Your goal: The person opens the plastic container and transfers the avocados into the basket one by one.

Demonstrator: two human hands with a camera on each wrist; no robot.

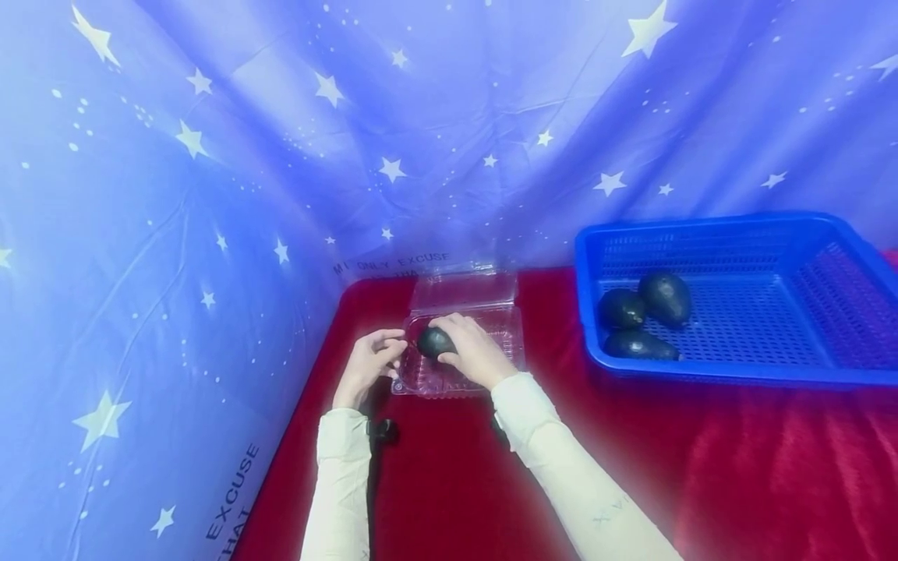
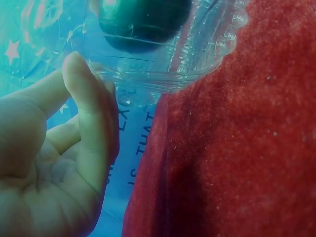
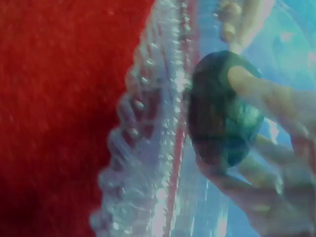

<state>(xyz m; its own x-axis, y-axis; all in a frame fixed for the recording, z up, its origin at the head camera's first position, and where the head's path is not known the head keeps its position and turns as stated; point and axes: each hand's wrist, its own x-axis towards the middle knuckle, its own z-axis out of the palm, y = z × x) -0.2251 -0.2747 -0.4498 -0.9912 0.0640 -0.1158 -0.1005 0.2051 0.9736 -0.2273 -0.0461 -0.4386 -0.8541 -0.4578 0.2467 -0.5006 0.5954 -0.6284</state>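
A dark green avocado [image 1: 433,342] is gripped by my right hand [image 1: 475,351] over the left part of a clear plastic clamshell box [image 1: 507,343]. The box lies with its lid [image 1: 463,291] folded back toward the curtain. In the right wrist view, the thumb and fingers wrap around the avocado [image 3: 210,108] beside the box's ridged rim [image 3: 140,143]. At the box's left edge is my left hand [image 1: 366,362]. Its thumb and finger pinch the rim in the left wrist view, where the avocado [image 2: 143,24] shows through clear plastic.
To the right stands a blue plastic basket [image 1: 701,375] with three avocados [image 1: 665,298] at its left end. A red cloth [image 1: 435,483] covers the table. Starry blue curtain [image 1: 449,117] hangs close behind the box and along the left side.
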